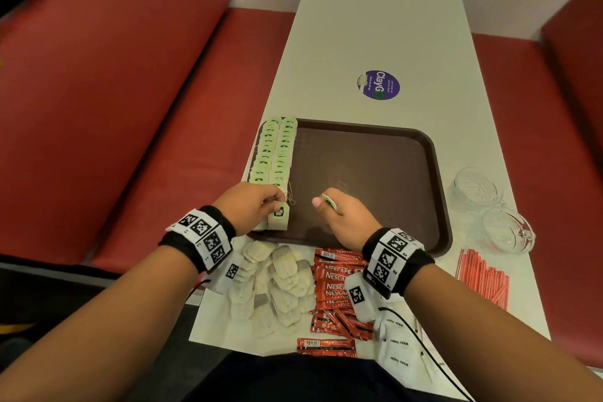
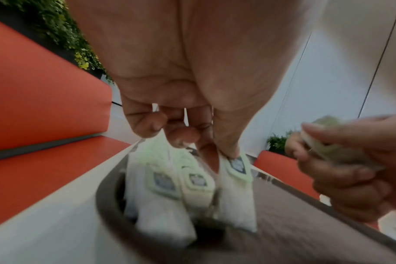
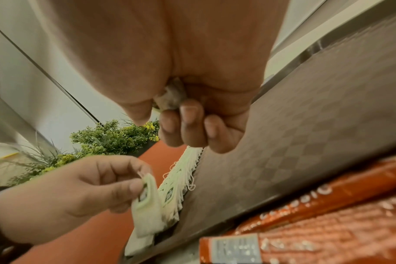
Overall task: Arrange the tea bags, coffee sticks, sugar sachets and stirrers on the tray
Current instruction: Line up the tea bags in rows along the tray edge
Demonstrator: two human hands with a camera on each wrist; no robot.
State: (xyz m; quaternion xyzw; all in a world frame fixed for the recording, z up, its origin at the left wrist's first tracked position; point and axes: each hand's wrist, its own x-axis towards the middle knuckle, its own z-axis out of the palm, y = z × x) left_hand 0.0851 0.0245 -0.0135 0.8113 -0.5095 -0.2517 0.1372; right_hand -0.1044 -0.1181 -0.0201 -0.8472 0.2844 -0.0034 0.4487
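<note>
A brown tray (image 1: 375, 173) lies on the white table (image 1: 375, 26). Two rows of green-tagged tea bags (image 1: 274, 150) line the tray's left edge. My left hand (image 1: 254, 206) pinches a tea bag (image 1: 279, 217) by its green tag at the near end of those rows, seen close as the tea bag (image 2: 236, 187). My right hand (image 1: 342, 215) hovers over the tray's near part and grips more tea bags (image 1: 329, 201), bunched in the fist as tea bags (image 3: 170, 96). Loose tea bags (image 1: 277, 281), red coffee sticks (image 1: 336, 287), white sugar sachets (image 1: 398, 346) and red stirrers (image 1: 483, 277) lie near me.
Two clear glass cups (image 1: 489, 206) stand right of the tray. A purple round sticker (image 1: 378, 85) marks the table farther out. Red bench seats (image 1: 114, 108) flank the table on both sides. Green plants (image 3: 106, 137) stand behind the left bench.
</note>
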